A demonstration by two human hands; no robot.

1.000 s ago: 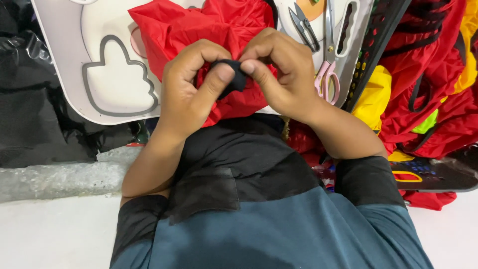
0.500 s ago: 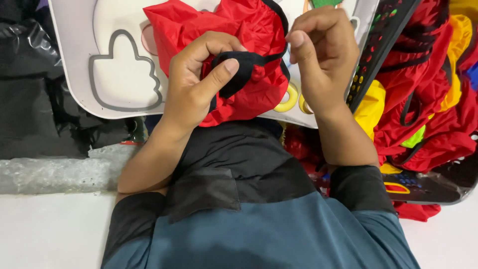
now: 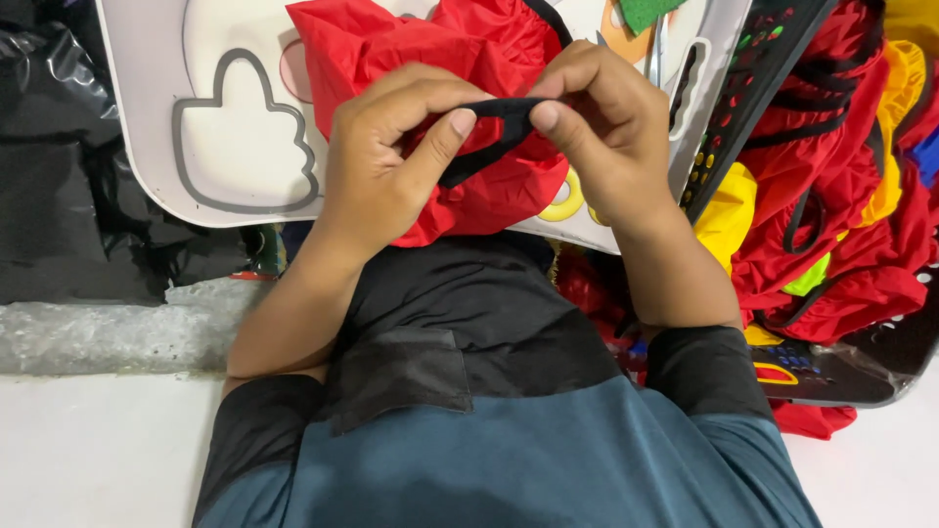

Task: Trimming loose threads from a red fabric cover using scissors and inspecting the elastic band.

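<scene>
Fingers of L hand (image 3: pixel 391 166) & R hand (image 3: pixel 606 127) pinch black strap (image 3: pixel 489 137); red fabric (image 3: pixel 440 59) behind, over white board (image 3: pixel 147 117).

White board (image 3: pixel 147 117) with rounded corners serves as the work surface, tilted across the top of the view. A grey cloud-shaped outline (image 3: pixel 245 137) sits on its left part. Red fabric (image 3: pixel 430 59) lies bunched on its middle. Yellow rings (image 3: pixel 565 203) peek out near its lower edge, green felt piece (image 3: pixel 646 12) at its top. Pile of red and yellow fabric (image 3: pixel 831 196) lies just right of it.
</scene>
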